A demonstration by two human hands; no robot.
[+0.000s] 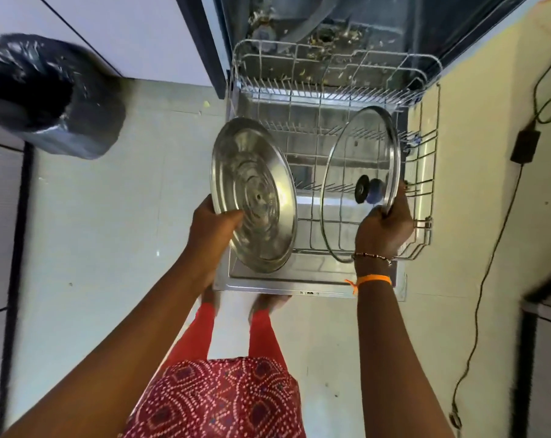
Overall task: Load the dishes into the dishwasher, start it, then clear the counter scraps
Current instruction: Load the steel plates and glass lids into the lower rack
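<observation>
Our left hand (215, 224) grips a steel lid (253, 194); our right hand (385, 226) pinches a glass lid (359, 184) upright over the lower rack (423, 197).

steel lid (253, 194): silver, ringed
glass lid (359, 184): clear, steel rim, black and blue knob
rack (426, 172): grey wire
bin (51, 96): black liner
wristband (374, 279): orange
tunic (217, 403): red, white dotted pattern
leggings (261, 336): red
cable (489, 263): black
</observation>
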